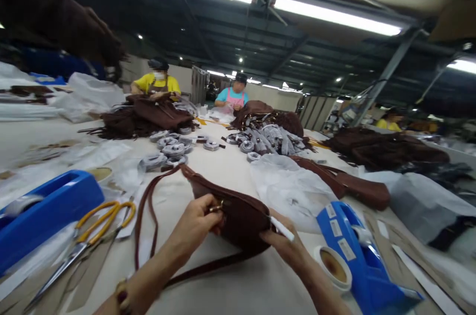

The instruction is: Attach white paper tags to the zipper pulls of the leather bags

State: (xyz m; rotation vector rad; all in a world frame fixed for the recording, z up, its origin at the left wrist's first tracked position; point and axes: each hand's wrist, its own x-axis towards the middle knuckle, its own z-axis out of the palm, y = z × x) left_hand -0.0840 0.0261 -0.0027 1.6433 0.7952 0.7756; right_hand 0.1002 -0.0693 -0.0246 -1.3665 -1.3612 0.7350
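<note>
A dark brown handbag (pixel 241 216) is tilted above the pale table, its long strap (pixel 148 206) looping to the left and below. My left hand (pixel 199 218) is closed at the bag's near face, its fingers pinching a small gold-coloured metal clasp (pixel 216 207). At the bag's right end my right hand (pixel 284 243) grips the edge, thumb on the near side. A white pen-like stick (pixel 282 229) juts out from between the fingers of that hand. The far-side fingers of my right hand are hidden.
Blue tape dispensers (pixel 48 216) (pixel 357 250) stand at both sides. Orange-handled scissors (pixel 100 220) lie at left, a tape roll (pixel 333 268) at right. Wrapped grey coils (pixel 173 149), plastic sheets (pixel 293 186) and brown bags (pixel 148 116) spread beyond. Two co-workers (pixel 158 82) (pixel 236 94) are across the table.
</note>
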